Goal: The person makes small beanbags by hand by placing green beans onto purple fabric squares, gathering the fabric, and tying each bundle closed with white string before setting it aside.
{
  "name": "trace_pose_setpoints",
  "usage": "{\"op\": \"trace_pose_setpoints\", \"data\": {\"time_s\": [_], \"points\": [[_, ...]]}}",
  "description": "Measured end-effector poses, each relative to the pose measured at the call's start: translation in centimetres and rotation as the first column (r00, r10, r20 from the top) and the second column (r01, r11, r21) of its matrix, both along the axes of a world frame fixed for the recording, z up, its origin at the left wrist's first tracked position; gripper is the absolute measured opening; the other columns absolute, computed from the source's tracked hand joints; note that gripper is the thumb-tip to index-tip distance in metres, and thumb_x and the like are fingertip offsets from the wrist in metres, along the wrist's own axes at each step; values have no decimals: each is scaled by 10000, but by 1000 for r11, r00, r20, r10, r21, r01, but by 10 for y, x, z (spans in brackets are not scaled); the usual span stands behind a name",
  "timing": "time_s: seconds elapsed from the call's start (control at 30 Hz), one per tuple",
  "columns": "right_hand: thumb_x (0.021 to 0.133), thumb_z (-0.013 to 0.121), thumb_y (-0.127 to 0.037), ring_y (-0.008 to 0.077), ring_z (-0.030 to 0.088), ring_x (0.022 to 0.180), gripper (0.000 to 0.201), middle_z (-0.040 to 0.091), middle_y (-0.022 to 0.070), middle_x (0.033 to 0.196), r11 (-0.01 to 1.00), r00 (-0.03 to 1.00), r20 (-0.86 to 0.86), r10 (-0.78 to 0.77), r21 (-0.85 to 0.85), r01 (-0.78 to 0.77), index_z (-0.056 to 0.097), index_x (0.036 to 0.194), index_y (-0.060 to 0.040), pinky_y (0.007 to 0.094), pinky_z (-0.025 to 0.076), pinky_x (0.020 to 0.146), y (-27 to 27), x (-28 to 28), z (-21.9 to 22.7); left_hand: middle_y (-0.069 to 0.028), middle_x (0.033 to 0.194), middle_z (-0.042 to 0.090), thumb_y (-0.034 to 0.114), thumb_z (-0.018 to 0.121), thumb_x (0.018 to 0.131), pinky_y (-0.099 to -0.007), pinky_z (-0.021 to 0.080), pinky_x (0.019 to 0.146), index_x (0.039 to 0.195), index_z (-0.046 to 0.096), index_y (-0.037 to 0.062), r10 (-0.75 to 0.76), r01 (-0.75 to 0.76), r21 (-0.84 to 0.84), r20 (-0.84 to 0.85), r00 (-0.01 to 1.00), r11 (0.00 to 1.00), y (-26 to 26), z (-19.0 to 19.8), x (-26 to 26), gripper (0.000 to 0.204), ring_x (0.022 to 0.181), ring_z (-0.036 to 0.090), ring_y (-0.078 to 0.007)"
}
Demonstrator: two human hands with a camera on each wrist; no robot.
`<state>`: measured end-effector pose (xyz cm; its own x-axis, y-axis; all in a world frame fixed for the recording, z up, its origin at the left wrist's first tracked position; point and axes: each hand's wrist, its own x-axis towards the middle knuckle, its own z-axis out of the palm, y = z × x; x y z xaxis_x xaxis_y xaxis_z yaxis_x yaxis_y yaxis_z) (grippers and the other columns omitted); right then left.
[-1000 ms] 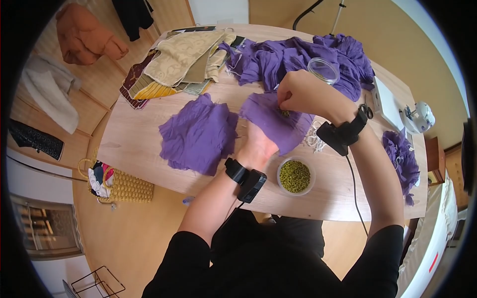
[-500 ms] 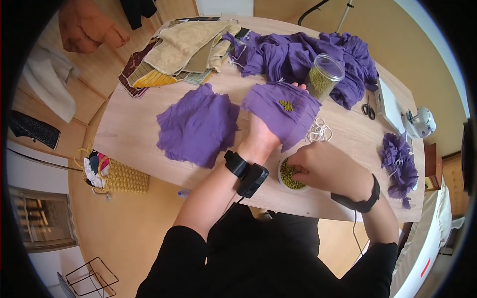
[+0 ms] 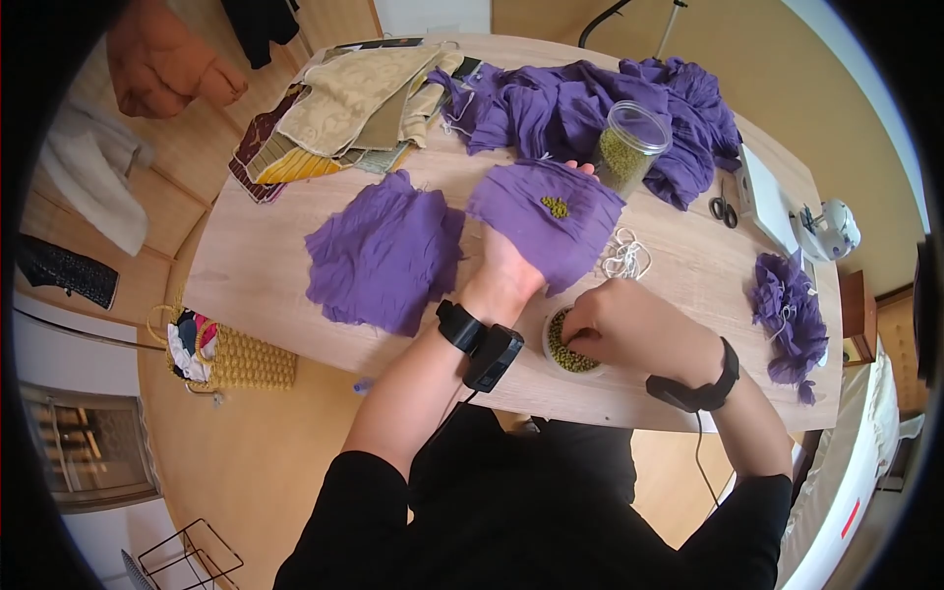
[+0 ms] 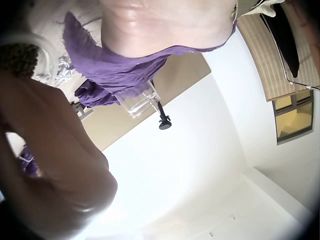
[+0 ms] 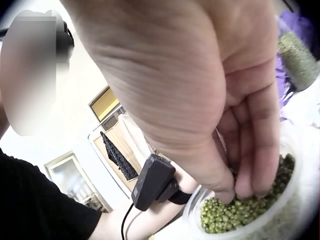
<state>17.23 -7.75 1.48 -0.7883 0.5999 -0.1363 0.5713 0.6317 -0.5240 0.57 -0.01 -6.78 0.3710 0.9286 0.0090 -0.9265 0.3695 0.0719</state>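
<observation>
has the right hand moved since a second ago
Yes: in the head view, the right hand has moved from the purple cloth on the left hand to the bowl of green beans, toward the table's near edge.

Purple cloth (image 4: 120, 69) lies against the left of the hands (image 4: 165, 25).
</observation>
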Motion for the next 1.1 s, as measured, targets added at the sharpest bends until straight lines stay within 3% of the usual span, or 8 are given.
{"op": "trace_pose_setpoints", "data": {"time_s": [0.13, 0.17, 0.37, 0.47, 0.63, 0.97, 1.03, 1.1], "points": [[839, 750, -58, 307, 759, 788, 142, 767, 184, 864, 976, 987, -109, -118, -197, 95, 785, 954, 17, 369, 590, 739, 18, 4, 21, -217, 1376, 652, 336, 418, 1126, -513, 473, 1175, 1329, 597, -51, -2, 2, 0, -6, 1000, 1000, 0, 0, 1, 473, 1289, 627, -349], [842, 773, -58, 239, 765, 785, 161, 781, 162, 863, 968, 986, -93, -136, -225, 113, 794, 980, 22, 331, 589, 748, 27, 5, 23, -220, 1373, 651, 341, 409, 1129, -510, 473, 1175, 1329, 597, -51, 10, -9, 19, -46, 999, 1000, -2, 0, 1, 479, 1293, 624, -344], [840, 789, -38, 162, 730, 712, 135, 770, 108, 796, 948, 954, -156, -255, -237, 214, 804, 957, 27, 295, 571, 677, 79, -4, 54, -184, 1313, 663, 345, 425, 1118, -457, 501, 1124, 1325, 607, -25, -110, 115, 81, -57, 992, 990, -5, 0, -4, 461, 1230, 634, -303], [837, 784, -51, 156, 724, 699, 140, 765, 116, 783, 963, 954, -137, -266, -71, 259, 802, 945, 36, 293, 564, 661, 98, -16, 58, -146, 1265, 651, 284, 427, 1110, -435, 521, 1097, 1300, 597, -27, -125, 136, 141, -87, 988, 981, -1, -8, -2, 402, 1194, 637, -267], [798, 756, -78, 281, 743, 745, 161, 777, 161, 857, 956, 977, -112, -184, 210, 204, 803, 922, 12, 352, 574, 699, 114, -28, 37, -113, 1221, 623, 216, 412, 1113, -425, 543, 1071, 1225, 580, -26, -95, 100, 173, -39, 995, 980, -3, 2, -3, 316, 1186, 636, -231], [830, 760, -69, 270, 757, 774, 169, 788, 157, 887, 954, 979, -98, -176, 230, 194, 810, 972, 9, 339, 584, 727, 106, -23, 43, -103, 1253, 628, 298, 474, 1094, -415, 536, 1071, 1224, 602, 24, -157, 154, 100, 16, 988, 983, -8, 11, -4, 329, 1184, 634, -246], [856, 743, -76, 268, 758, 769, 174, 770, 160, 850, 939, 902, -356, -245, 143, 312, 789, 988, 27, 361, 583, 723, 96, -5, 44, -110, 1275, 638, 334, 499, 1091, -415, 533, 1067, 1277, 601, 24, -164, 158, 105, 53, 985, 982, -9, 11, -4, 375, 1178, 639, -256], [884, 738, -73, 224, 752, 756, 178, 771, 141, 848, 915, 873, -348, -341, 91, 393, 785, 1022, 28, 335, 577, 710, 83, 13, 47, -111, 1212, 673, 345, 525, 1094, -429, 543, 1062, 1232, 631, 53, -4, 5, -106, 5, 1000, 994, -8, 7, 1, 340, 1131, 669, -270]]}}
